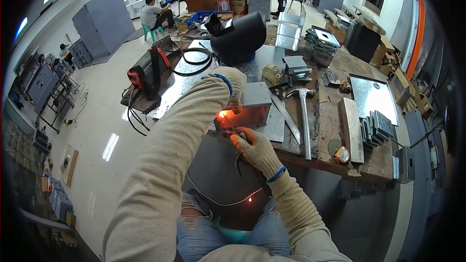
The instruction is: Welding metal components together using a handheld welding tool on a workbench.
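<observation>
Metal box (256,95), orange-lit, at worktop's (324,138) near edge.
Right hand (257,151) grips dark tool (248,137); left hand (236,85) beside box, hold unclear.

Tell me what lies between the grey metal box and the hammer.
In the head view, a flat metal strip lies between the grey metal box and the hammer; part of a metal sheet shows between strip and box.

Metal workshop: welding helmet (245,36), hammer (305,121), metal panel (373,99), worn wooden bench (327,128).
</observation>
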### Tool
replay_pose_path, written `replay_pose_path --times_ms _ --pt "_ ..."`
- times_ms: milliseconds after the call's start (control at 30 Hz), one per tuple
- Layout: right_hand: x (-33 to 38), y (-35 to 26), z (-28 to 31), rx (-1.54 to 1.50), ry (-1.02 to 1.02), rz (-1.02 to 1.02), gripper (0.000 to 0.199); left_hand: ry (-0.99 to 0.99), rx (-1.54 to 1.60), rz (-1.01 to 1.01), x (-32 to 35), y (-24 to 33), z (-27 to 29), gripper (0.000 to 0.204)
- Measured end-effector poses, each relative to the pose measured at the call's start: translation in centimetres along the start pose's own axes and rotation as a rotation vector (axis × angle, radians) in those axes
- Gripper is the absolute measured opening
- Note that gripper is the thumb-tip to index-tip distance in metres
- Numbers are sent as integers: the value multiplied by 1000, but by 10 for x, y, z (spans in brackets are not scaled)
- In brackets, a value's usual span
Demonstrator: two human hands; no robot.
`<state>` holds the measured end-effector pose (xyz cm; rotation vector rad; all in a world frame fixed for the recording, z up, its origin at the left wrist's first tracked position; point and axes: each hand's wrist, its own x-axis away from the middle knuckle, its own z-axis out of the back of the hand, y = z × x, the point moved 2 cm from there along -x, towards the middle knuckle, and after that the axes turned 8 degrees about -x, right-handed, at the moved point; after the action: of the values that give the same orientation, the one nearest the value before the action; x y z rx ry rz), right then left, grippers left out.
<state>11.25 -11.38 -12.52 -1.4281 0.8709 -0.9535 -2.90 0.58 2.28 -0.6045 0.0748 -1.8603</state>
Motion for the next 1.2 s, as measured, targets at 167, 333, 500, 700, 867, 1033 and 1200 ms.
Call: replay_pose_path --times_ms 167,333,500,700,867,1033,1200 --pt "-10 9 -4 85 -2 111 37 -26 -4 13 -5 -1 -1 69" --pt "-12 6 -4 147 -5 130 38 -12 -14 -10 -8 -1 -3 69" --pt "-12 -7 -10 165 -21 88 36 -29 3 -1 -4 -4 -3 69" --pt "-7 4 2 219 -36 0 30 389 235 225 104 22 31 59" --pt "-18 12 -14 201 -46 125 26 -84 -147 116 -10 -6 -12 51" --pt "-25 45 -8 151 4 181 26 -88 -87 161 -15 -2 -8 44" --pt "-54 109 15 496 112 599 26 -41 25 139 -25 4 -3 45"
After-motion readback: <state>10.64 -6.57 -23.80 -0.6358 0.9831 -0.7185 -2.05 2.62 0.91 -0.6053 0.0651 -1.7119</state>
